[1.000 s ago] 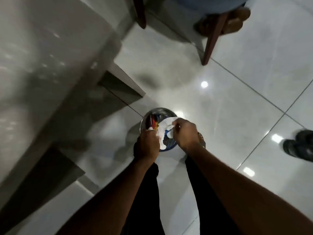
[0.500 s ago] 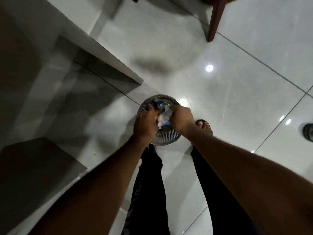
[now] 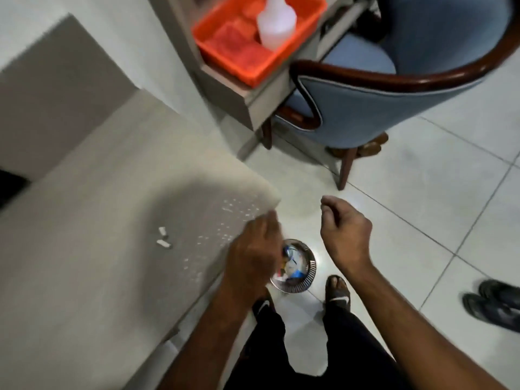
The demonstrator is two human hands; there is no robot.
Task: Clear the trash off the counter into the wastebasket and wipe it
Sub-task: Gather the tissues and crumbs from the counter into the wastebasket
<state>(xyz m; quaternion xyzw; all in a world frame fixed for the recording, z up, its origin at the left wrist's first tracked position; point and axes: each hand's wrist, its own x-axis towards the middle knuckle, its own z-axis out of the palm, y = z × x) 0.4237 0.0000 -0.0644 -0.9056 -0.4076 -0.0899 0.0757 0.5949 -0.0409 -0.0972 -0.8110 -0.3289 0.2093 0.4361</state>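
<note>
Left hand: the left hand point(image 3: 253, 257) is hovering palm down over the near edge of the worktop point(image 3: 107, 220); it is motion-blurred, so whether its grip is spread or pressed together cannot be told, and nothing is showing in it.
Right hand: the right hand point(image 3: 344, 235) is hanging in the air over the floor point(image 3: 422, 192), its fingers point(image 3: 326, 205) curling loosely inward with the tips close together and nothing between them.
Wastebasket: a round metal wastebasket point(image 3: 305, 273) is standing on the floor directly below and between the two grips, partly hidden by the left hand; paper and coloured scraps are lying inside it.
Trash on the worktop: small white paper bits point(image 3: 163, 237) are lying on the worktop, off to the left of the left grip, and fine white crumbs point(image 3: 219, 229) are scattering across the surface just beyond and beside that grip.
Feet: a sandalled foot point(image 3: 337, 291) is standing just beside the wastebasket, below the right grip.
Background: a blue chair point(image 3: 380, 102) is standing well beyond the right grip, and an orange tray point(image 3: 244, 63) holding a white bottle point(image 3: 277, 22) is sitting on a shelf beyond the left grip.
Far right: dark shoes point(image 3: 495, 304) are lying on the floor, well apart from the right grip.
</note>
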